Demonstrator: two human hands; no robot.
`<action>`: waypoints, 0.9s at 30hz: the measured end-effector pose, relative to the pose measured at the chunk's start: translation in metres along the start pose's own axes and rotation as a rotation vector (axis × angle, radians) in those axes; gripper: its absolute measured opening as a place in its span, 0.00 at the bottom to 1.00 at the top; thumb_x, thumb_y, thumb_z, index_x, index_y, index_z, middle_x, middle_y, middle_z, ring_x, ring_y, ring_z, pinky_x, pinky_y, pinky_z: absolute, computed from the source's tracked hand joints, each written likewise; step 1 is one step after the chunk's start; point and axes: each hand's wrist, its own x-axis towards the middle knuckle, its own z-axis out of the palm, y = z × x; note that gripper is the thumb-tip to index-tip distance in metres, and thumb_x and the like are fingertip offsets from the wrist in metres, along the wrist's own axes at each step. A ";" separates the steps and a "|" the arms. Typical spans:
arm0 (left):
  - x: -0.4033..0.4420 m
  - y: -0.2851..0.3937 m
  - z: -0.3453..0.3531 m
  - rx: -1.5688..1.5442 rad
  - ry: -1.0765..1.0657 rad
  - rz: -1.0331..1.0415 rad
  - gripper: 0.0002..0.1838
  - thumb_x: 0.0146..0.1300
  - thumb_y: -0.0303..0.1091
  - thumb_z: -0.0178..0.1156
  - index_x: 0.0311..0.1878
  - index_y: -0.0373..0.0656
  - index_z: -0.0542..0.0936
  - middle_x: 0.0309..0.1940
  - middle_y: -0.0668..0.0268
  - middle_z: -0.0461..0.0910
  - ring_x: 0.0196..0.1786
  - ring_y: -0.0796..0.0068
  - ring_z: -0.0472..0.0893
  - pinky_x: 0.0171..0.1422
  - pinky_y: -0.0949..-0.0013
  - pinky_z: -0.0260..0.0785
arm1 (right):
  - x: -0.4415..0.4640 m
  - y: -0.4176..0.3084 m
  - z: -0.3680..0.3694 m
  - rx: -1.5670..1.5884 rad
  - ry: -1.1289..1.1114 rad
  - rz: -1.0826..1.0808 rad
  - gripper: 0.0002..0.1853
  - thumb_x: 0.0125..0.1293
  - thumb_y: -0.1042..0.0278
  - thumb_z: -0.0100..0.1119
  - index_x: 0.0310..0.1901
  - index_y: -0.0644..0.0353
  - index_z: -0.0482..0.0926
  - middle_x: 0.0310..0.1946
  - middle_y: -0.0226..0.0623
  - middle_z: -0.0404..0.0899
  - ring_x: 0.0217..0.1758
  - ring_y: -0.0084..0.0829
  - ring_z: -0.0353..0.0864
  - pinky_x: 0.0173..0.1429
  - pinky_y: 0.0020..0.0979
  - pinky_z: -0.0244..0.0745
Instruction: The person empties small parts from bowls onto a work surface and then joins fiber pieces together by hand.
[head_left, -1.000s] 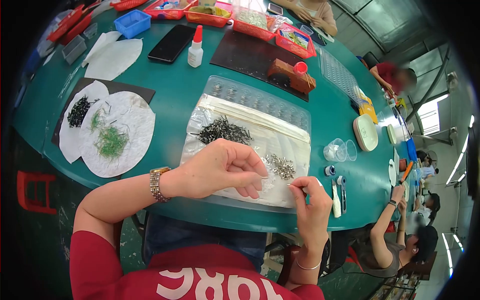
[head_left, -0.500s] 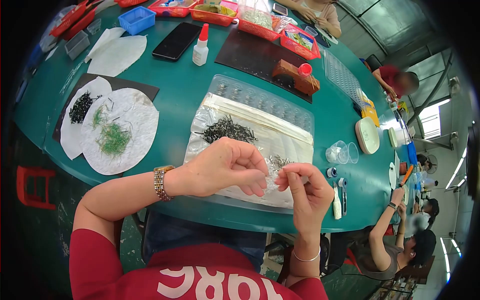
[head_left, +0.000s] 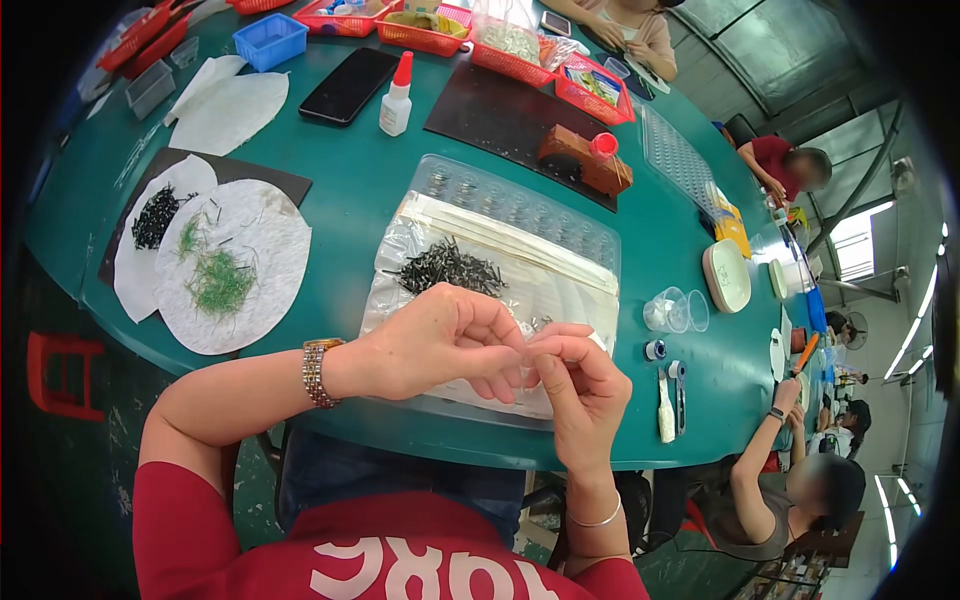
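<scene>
Over the lower part of a pale bag (head_left: 560, 275) on a clear dimpled tray (head_left: 520, 215), my two hands meet fingertip to fingertip. My left hand (head_left: 450, 345), with a watch on its wrist, has its thumb and index finger pinched together. My right hand (head_left: 580, 380) pinches from the other side, touching the left fingertips. Whatever sits between the fingertips is too small to make out. A heap of short black pieces (head_left: 450, 268) lies on the bag just beyond my left hand. Small metal pieces (head_left: 540, 324) show partly behind my right fingers.
At left, white round pads (head_left: 235, 300) hold green strands and black bits. Farther back are a phone (head_left: 348, 86), a glue bottle (head_left: 396, 100), red baskets (head_left: 510, 62) and a brick-like block (head_left: 585, 160). Clear cups (head_left: 668, 310) and small tools (head_left: 667, 405) lie right. Co-workers sit beyond.
My right hand has moved left, from beside the metal pieces to my left fingertips. My left hand has kept nearly the same place and pinch.
</scene>
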 end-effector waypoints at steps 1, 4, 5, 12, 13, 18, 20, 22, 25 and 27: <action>0.000 -0.001 0.000 -0.016 0.002 0.005 0.07 0.77 0.27 0.60 0.51 0.32 0.81 0.41 0.56 0.89 0.44 0.67 0.91 0.50 0.69 0.87 | -0.001 -0.001 0.002 -0.047 0.035 -0.023 0.06 0.75 0.81 0.62 0.49 0.68 0.85 0.49 0.38 0.83 0.44 0.21 0.82 0.47 0.23 0.78; 0.001 -0.002 -0.001 -0.025 0.002 0.017 0.07 0.77 0.27 0.60 0.50 0.32 0.81 0.41 0.57 0.88 0.44 0.68 0.91 0.50 0.69 0.87 | -0.001 -0.006 0.005 -0.152 0.092 -0.083 0.05 0.73 0.82 0.64 0.48 0.68 0.84 0.46 0.38 0.84 0.42 0.22 0.82 0.46 0.24 0.78; 0.001 -0.002 -0.001 -0.022 0.000 0.021 0.07 0.76 0.26 0.60 0.50 0.32 0.81 0.41 0.57 0.88 0.44 0.68 0.91 0.50 0.69 0.87 | 0.000 -0.007 0.002 -0.163 0.080 -0.097 0.04 0.73 0.82 0.64 0.47 0.69 0.84 0.45 0.39 0.83 0.41 0.22 0.82 0.45 0.24 0.78; -0.001 -0.007 0.004 0.062 0.053 0.064 0.08 0.74 0.28 0.62 0.48 0.32 0.81 0.41 0.58 0.90 0.44 0.73 0.91 0.52 0.71 0.85 | -0.001 -0.004 -0.005 -0.411 0.006 -0.165 0.03 0.70 0.84 0.64 0.43 0.69 0.82 0.41 0.37 0.84 0.40 0.23 0.84 0.46 0.24 0.78; -0.001 -0.009 0.005 0.087 0.069 0.093 0.08 0.74 0.27 0.62 0.49 0.32 0.80 0.41 0.59 0.90 0.44 0.73 0.91 0.52 0.71 0.85 | -0.002 -0.003 -0.002 -0.424 0.033 -0.176 0.04 0.69 0.84 0.66 0.43 0.68 0.82 0.40 0.37 0.85 0.38 0.24 0.83 0.44 0.25 0.78; -0.004 -0.005 0.008 0.160 0.092 0.116 0.10 0.75 0.20 0.59 0.51 0.38 0.68 0.43 0.57 0.88 0.47 0.71 0.91 0.52 0.71 0.86 | -0.004 -0.001 0.005 -0.477 0.094 -0.217 0.06 0.65 0.83 0.70 0.41 0.65 0.83 0.36 0.38 0.86 0.33 0.27 0.83 0.40 0.28 0.78; -0.005 -0.002 0.007 0.217 0.069 0.118 0.12 0.75 0.20 0.58 0.52 0.40 0.64 0.44 0.56 0.88 0.48 0.70 0.91 0.52 0.71 0.85 | -0.005 0.001 0.005 -0.439 0.090 -0.194 0.06 0.65 0.83 0.69 0.41 0.65 0.83 0.35 0.38 0.86 0.33 0.27 0.83 0.40 0.27 0.78; -0.004 0.000 0.006 0.152 0.051 0.119 0.12 0.76 0.20 0.58 0.52 0.40 0.64 0.44 0.55 0.88 0.48 0.69 0.91 0.52 0.71 0.85 | -0.003 0.000 0.002 -0.409 0.079 -0.186 0.06 0.65 0.84 0.70 0.41 0.65 0.83 0.35 0.38 0.86 0.33 0.28 0.84 0.39 0.27 0.78; -0.003 -0.001 0.006 0.083 0.024 0.119 0.12 0.76 0.20 0.57 0.53 0.40 0.64 0.44 0.54 0.88 0.47 0.68 0.91 0.51 0.71 0.85 | -0.001 -0.011 -0.005 -0.455 0.028 -0.211 0.06 0.65 0.83 0.70 0.41 0.65 0.83 0.35 0.39 0.86 0.33 0.31 0.84 0.39 0.29 0.79; -0.002 -0.002 0.005 0.077 0.026 0.130 0.11 0.76 0.22 0.58 0.53 0.39 0.65 0.42 0.55 0.89 0.46 0.70 0.91 0.50 0.71 0.85 | 0.001 -0.018 -0.004 -0.579 -0.006 -0.270 0.07 0.65 0.83 0.70 0.42 0.64 0.84 0.35 0.41 0.85 0.34 0.33 0.85 0.40 0.30 0.80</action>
